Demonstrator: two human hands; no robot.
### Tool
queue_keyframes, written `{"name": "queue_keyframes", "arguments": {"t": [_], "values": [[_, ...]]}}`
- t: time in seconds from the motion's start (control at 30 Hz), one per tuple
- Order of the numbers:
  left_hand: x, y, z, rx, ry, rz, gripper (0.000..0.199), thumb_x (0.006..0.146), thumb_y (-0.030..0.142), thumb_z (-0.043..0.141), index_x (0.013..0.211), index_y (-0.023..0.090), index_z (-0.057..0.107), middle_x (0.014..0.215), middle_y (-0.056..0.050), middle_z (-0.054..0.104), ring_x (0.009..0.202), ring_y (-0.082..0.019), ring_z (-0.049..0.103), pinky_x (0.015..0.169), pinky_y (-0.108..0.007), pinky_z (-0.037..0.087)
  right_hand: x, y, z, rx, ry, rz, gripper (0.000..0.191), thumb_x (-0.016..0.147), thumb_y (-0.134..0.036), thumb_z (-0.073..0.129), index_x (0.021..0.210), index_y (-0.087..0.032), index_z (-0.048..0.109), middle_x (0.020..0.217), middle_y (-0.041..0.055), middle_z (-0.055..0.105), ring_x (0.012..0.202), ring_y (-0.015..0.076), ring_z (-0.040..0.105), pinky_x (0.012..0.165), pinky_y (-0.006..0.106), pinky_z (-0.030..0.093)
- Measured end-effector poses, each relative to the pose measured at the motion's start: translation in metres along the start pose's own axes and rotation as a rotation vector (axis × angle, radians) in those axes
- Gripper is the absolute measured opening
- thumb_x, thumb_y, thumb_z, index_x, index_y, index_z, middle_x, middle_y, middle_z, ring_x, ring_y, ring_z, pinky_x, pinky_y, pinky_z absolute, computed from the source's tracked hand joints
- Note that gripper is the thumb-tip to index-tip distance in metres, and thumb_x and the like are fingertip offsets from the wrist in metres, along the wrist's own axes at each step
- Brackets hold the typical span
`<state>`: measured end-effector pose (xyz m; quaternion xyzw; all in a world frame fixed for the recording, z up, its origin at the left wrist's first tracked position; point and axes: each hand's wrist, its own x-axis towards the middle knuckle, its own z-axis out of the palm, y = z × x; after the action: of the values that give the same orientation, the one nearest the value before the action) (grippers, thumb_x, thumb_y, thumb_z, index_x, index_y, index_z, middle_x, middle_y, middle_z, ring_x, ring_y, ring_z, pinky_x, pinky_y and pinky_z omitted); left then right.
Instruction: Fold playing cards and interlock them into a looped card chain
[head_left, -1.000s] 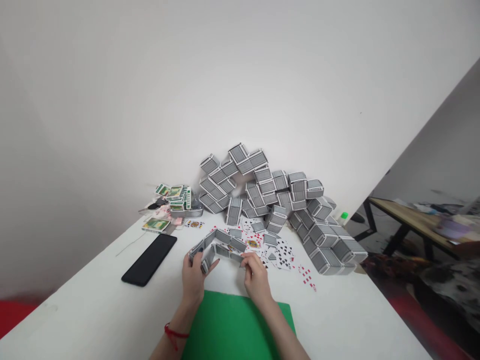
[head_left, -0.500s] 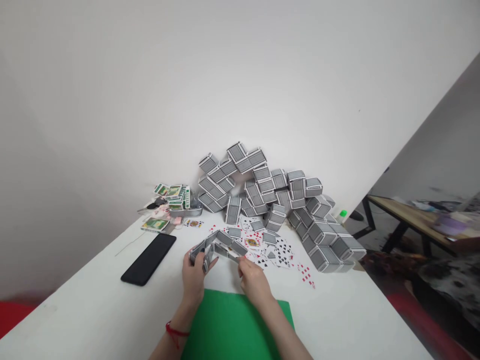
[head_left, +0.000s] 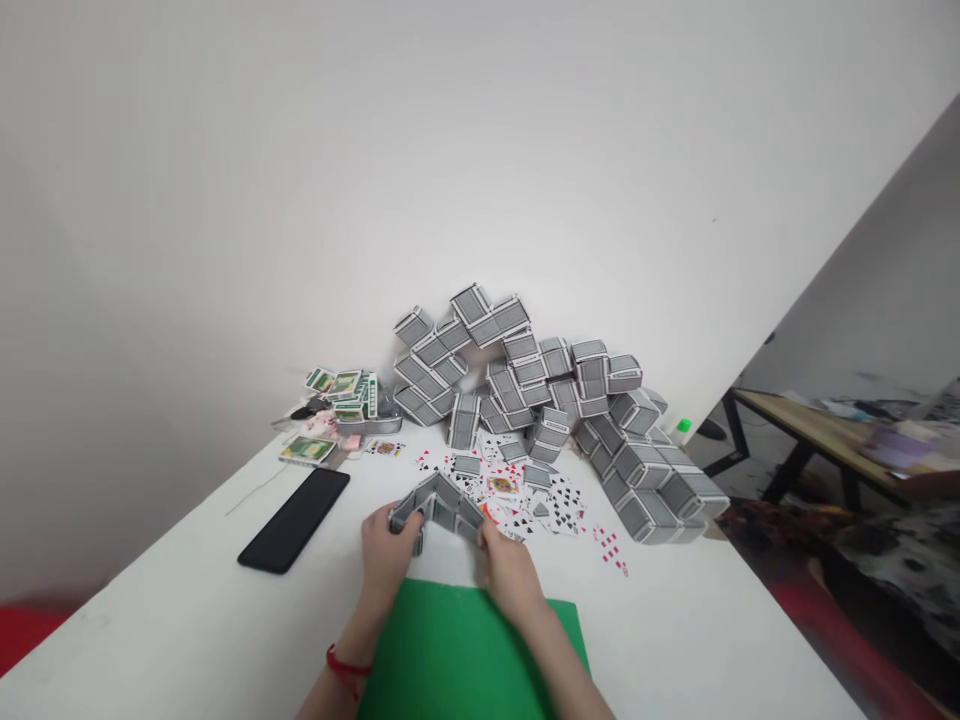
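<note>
Between my two hands is a chain of folded grey-backed playing cards (head_left: 445, 503), bent into a peaked, open shape above the white table. My left hand (head_left: 387, 548) is closed around its left end, thumb on the inner side. The fingers of my right hand (head_left: 507, 560) pinch its right end. Just behind lie loose playing cards (head_left: 564, 505), some face up and some showing grey backs. Farther back, a large structure of folded-card blocks (head_left: 517, 370) stands against the wall. Two separate card blocks (head_left: 463, 420) stand upright in front of it.
A black phone (head_left: 294, 520) lies to the left. Behind it are green card boxes (head_left: 352, 395) and a flat box (head_left: 307, 449). A green mat (head_left: 469, 650) covers the near edge of the white table (head_left: 180, 620). A wooden desk (head_left: 810, 425) stands at the right.
The card chain has been turned, so its peak now stands more upright and its inner faces show. My right fingers have shifted slightly on its right end.
</note>
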<state>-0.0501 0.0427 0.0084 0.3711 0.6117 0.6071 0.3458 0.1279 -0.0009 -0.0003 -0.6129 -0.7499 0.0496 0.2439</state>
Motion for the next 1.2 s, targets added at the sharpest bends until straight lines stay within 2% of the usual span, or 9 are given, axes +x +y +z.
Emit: {"name": "queue_keyframes", "arguments": {"t": [0.1, 0.17, 0.33, 0.43, 0.6, 0.8, 0.93, 1.03, 1.2], "values": [[-0.001, 0.009, -0.006, 0.344, 0.156, 0.262, 0.039, 0.05, 0.022, 0.069, 0.088, 0.016, 0.062, 0.106, -0.014, 0.053, 0.113, -0.038, 0.038, 0.097, -0.055, 0.018, -0.001, 0.0, 0.004, 0.074, 0.032, 0.009, 0.039, 0.07, 0.0, 0.039, 0.103, -0.02, 0.046, 0.072, 0.0037, 0.068, 0.056, 0.018, 0.06, 0.049, 0.022, 0.032], [-0.003, 0.012, -0.008, 0.381, 0.159, 0.452, 0.042, 0.057, 0.022, 0.065, 0.099, 0.018, 0.06, 0.116, -0.015, 0.049, 0.115, -0.035, 0.037, 0.099, -0.052, 0.02, 0.0, 0.0, 0.004, 0.098, 0.045, -0.018, 0.034, 0.077, -0.006, 0.039, 0.106, -0.019, 0.047, 0.081, 0.0055, 0.069, 0.064, 0.0184, 0.063, 0.053, 0.023, 0.036], [-0.005, 0.005, -0.01, 0.444, -0.397, 0.833, 0.027, 0.073, 0.018, 0.051, 0.096, 0.025, 0.064, 0.102, -0.008, 0.061, 0.099, -0.024, 0.054, 0.088, -0.039, 0.039, -0.002, -0.001, 0.0, 0.012, 0.012, -0.071, 0.025, 0.083, -0.014, 0.037, 0.092, -0.019, 0.06, 0.082, 0.0062, 0.069, 0.074, 0.0171, 0.063, 0.065, 0.022, 0.04], [-0.003, 0.0, -0.01, 0.688, -0.49, 0.991, 0.029, 0.078, 0.018, 0.046, 0.1, 0.026, 0.063, 0.105, -0.007, 0.062, 0.095, -0.022, 0.056, 0.079, -0.037, 0.043, -0.003, -0.004, -0.006, -0.091, -0.057, -0.058, 0.027, 0.081, -0.011, 0.038, 0.094, -0.018, 0.061, 0.08, 0.0059, 0.069, 0.074, 0.0158, 0.062, 0.063, 0.021, 0.039], [0.002, -0.007, -0.008, 0.772, -0.452, 1.049, 0.029, 0.082, 0.016, 0.042, 0.093, 0.027, 0.066, 0.1, -0.005, 0.065, 0.083, -0.018, 0.061, 0.068, -0.032, 0.044, 0.002, -0.012, -0.017, -0.223, -0.173, -0.054, 0.027, 0.075, -0.006, 0.042, 0.088, -0.019, 0.062, 0.075, 0.0046, 0.068, 0.07, 0.016, 0.061, 0.058, 0.021, 0.037], [0.001, -0.01, -0.005, 0.67, -0.403, 1.006, 0.026, 0.084, 0.018, 0.041, 0.085, 0.024, 0.066, 0.093, -0.002, 0.067, 0.082, -0.018, 0.061, 0.07, -0.033, 0.043, 0.009, -0.015, -0.002, -0.11, -0.126, -0.019, 0.031, 0.074, -0.003, 0.041, 0.09, -0.017, 0.062, 0.082, 0.0065, 0.068, 0.077, 0.017, 0.061, 0.066, 0.022, 0.041], [0.004, -0.011, -0.007, 0.667, -0.444, 0.946, 0.024, 0.084, 0.02, 0.042, 0.095, 0.023, 0.063, 0.084, -0.002, 0.067, 0.079, -0.017, 0.06, 0.07, -0.032, 0.043, 0.006, -0.011, 0.008, 0.12, -0.017, 0.021, 0.031, 0.08, -0.006, 0.037, 0.094, -0.016, 0.062, 0.089, 0.0078, 0.068, 0.083, 0.0161, 0.061, 0.074, 0.023, 0.043], [0.007, -0.011, -0.01, 0.668, -0.482, 0.951, 0.023, 0.083, 0.019, 0.042, 0.093, 0.022, 0.063, 0.086, -0.003, 0.066, 0.081, -0.017, 0.06, 0.072, -0.031, 0.043, 0.003, -0.004, 0.002, 0.267, -0.024, -0.009, 0.027, 0.082, -0.012, 0.04, 0.096, -0.018, 0.062, 0.09, 0.0053, 0.068, 0.083, 0.0155, 0.061, 0.075, 0.023, 0.044], [0.006, -0.007, -0.01, 0.743, -0.533, 0.963, 0.025, 0.082, 0.012, 0.038, 0.085, 0.021, 0.061, 0.081, -0.002, 0.068, 0.075, -0.017, 0.061, 0.069, -0.03, 0.041, 0.001, 0.007, -0.009, 0.17, -0.112, 0.005, 0.028, 0.082, -0.013, 0.039, 0.09, -0.019, 0.065, 0.084, 0.0044, 0.069, 0.079, 0.0162, 0.062, 0.073, 0.023, 0.043]]}}
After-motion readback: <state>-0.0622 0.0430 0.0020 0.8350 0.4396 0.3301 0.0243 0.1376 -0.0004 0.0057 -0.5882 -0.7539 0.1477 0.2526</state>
